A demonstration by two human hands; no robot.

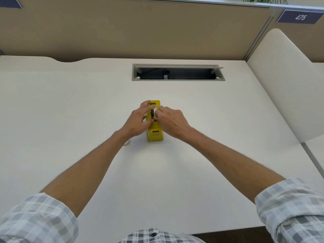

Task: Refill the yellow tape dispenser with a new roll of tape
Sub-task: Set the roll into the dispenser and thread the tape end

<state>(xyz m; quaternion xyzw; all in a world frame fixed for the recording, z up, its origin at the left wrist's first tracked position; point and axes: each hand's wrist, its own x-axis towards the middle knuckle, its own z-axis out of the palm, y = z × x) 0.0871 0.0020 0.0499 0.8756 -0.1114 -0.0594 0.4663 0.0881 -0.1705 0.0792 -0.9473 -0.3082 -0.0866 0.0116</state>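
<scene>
White desk [87,102], cubicle wall behind. Yellow dispenser [155,133] mid-desk. Left hand [138,120] grips its side; right hand [171,121] pinches tape roll [153,113] in cradle. Dispenser likely heavy, stable; roll light, rigid, sticky-edged: hold by rim.

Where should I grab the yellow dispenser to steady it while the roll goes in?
Probably the long side walls of the yellow dispenser, near its low end, coming from above. It lies lengthwise away from you, the roll sits in the middle, and both hands already flank it.
</scene>
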